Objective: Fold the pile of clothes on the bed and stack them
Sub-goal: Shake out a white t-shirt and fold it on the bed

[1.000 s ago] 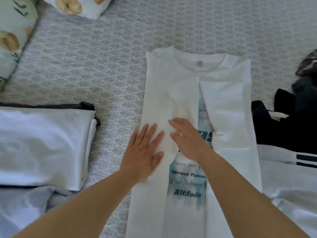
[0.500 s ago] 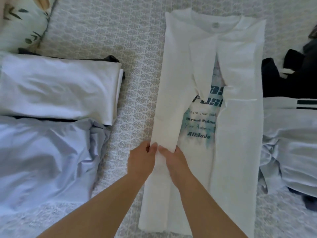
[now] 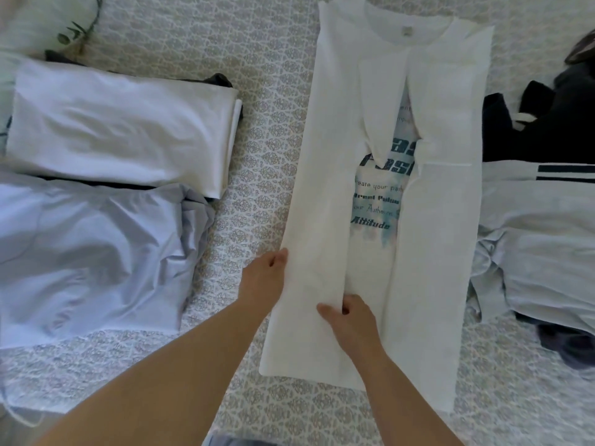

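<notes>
Smoothing the left flap of a white T-shirt [image 3: 325, 194] lying lengthwise on the bed [image 3: 264, 91].

The left hand [image 3: 264, 278] touches the flap's outer edge at 9 o'clock; whether it pinches, I cannot tell. The right hand [image 3: 351, 320] pinches the inner edge at 6 o'clock. Best to pull both edges taut and straight before folding the hem upward. The print reads "Attitude" and partly "your path". A folded white stack [image 3: 122, 123] lies at 10 o'clock, unfolded clothes [image 3: 531, 220] at 3 o'clock.

Single head view, looking steeply down, close over bed [image 3: 257, 175]
</notes>
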